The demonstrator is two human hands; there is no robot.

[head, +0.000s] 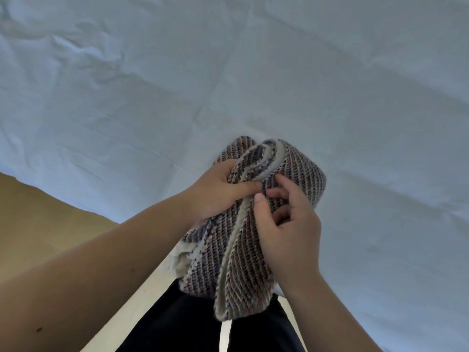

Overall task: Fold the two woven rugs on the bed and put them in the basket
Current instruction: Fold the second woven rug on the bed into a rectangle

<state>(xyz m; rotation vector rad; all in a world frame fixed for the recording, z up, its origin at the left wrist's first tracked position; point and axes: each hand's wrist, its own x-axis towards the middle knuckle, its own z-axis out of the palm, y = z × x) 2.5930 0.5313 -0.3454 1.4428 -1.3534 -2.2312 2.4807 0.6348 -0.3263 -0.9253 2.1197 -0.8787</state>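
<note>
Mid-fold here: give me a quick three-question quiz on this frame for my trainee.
1. True or false: the rug lies flat on the bed sheet.
2. Which hand grips the rug's upper left edge? A) left hand B) right hand
3. Fill in: the basket is ____ in this view.

Key:
1. False; it is bunched up and held above the sheet.
2. A; the left hand grips there, while the right hand pinches the middle with its fingers.
3. Not visible.
</note>
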